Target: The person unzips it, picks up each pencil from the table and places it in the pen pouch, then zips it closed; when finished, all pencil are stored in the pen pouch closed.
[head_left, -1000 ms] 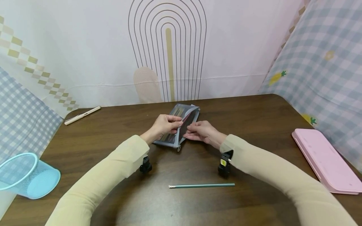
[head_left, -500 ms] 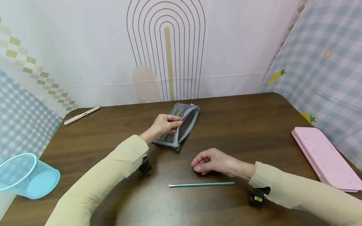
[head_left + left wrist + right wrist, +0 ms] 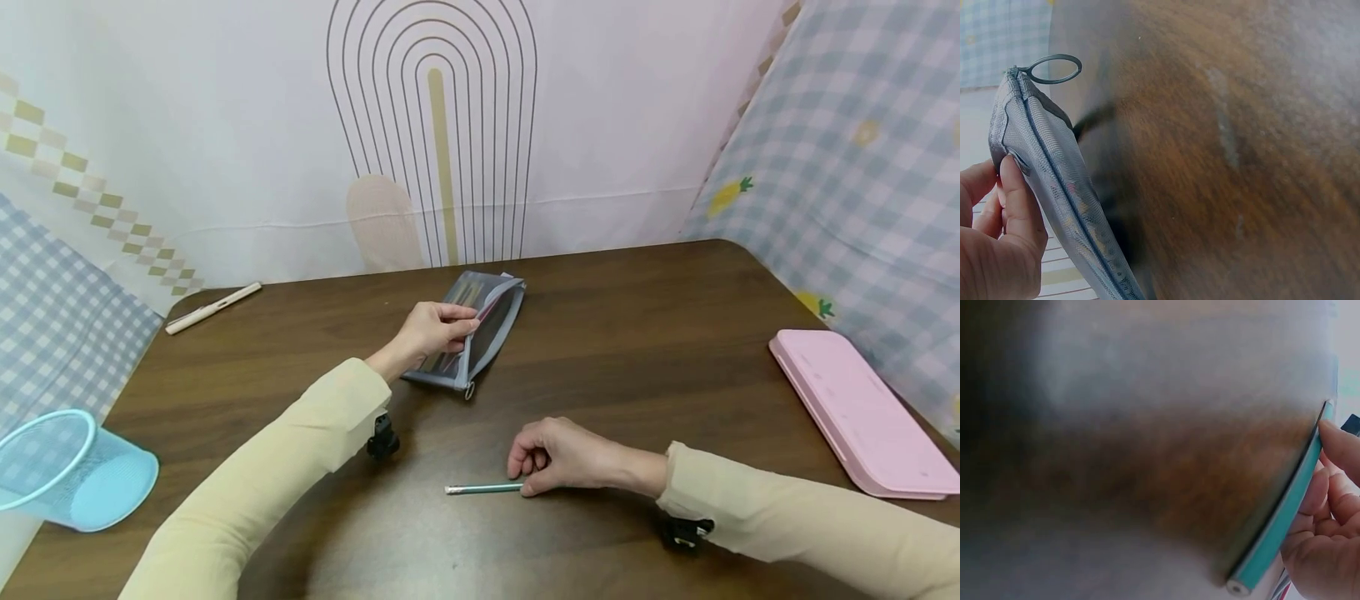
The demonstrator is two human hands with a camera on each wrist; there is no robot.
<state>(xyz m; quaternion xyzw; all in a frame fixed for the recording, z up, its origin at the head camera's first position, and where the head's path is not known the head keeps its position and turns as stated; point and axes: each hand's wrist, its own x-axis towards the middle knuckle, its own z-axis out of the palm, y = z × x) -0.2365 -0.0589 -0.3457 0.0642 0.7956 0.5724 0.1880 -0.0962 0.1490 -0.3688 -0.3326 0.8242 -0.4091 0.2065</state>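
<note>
In the head view my left hand (image 3: 432, 332) pinches the edge of a grey mesh zip pouch (image 3: 491, 333), whose mouth gapes toward the right. Through the mesh, slim yellowish items show faintly. The left wrist view has the pouch's zipper edge and its ring pull (image 3: 1054, 69), with thumb and fingers (image 3: 1017, 206) at the rim. Nearer the front of the table, my right hand (image 3: 566, 457) pinches a green pencil (image 3: 486, 489) between thumb and fingers; its eraser end points left. The right wrist view looks along the pencil (image 3: 1279, 519) from its flat, unsharpened end.
A light blue mesh pen cup (image 3: 112, 483) lies on its side at the left edge. A cream pen (image 3: 213, 308) rests at the back left of the brown table (image 3: 637, 333). The pink pencil case (image 3: 862, 412) is at the right. A printed cloth hangs behind.
My right hand has left the pouch's opening, come down toward the front and taken hold of the pencil. The left hand keeps its grip on the pouch.
</note>
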